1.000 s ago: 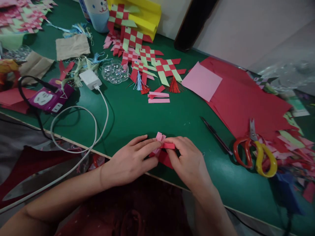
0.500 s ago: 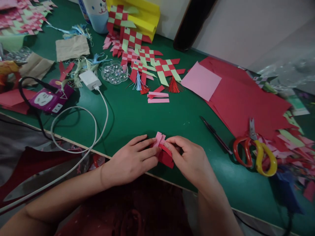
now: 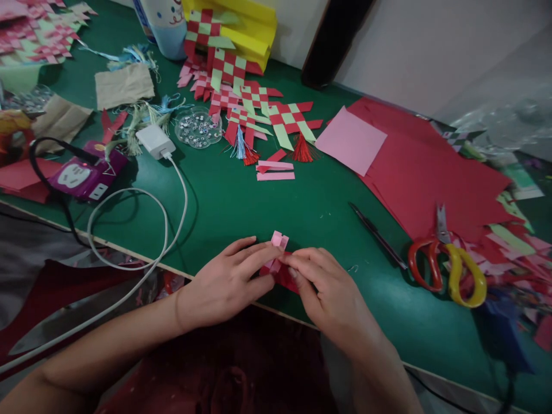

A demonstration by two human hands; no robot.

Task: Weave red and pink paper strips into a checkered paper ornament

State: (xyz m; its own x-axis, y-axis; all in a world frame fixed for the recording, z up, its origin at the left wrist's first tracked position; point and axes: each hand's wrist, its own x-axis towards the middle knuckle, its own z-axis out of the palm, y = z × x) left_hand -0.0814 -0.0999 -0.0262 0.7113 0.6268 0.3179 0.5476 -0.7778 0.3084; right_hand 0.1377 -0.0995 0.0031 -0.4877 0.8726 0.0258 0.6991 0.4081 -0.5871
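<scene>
Near the table's front edge, pink paper strips (image 3: 279,238) and red paper strips (image 3: 288,278) cross each other between my hands. My left hand (image 3: 233,276) is bent over their left side, its fingertips pressing on the paper. With thumb and forefinger together, my right hand (image 3: 325,282) pinches the strips from the right. The fingers hide much of where the strips cross. Farther back lie loose pink strips (image 3: 276,176) and finished red-and-green woven paper fish (image 3: 290,122) with tassels.
Scissors (image 3: 444,259) and a dark pen (image 3: 377,234) lie to the right, before large red paper sheets (image 3: 431,167) and a pink square (image 3: 351,141). A white cable (image 3: 166,230) loops at left from a charger (image 3: 155,141), beside a purple power adapter (image 3: 88,172) and a dish of googly eyes (image 3: 198,127).
My right hand has shifted slightly left and its fingertips now meet my left fingers over the strips. The red flap it held on the right is now more covered.
</scene>
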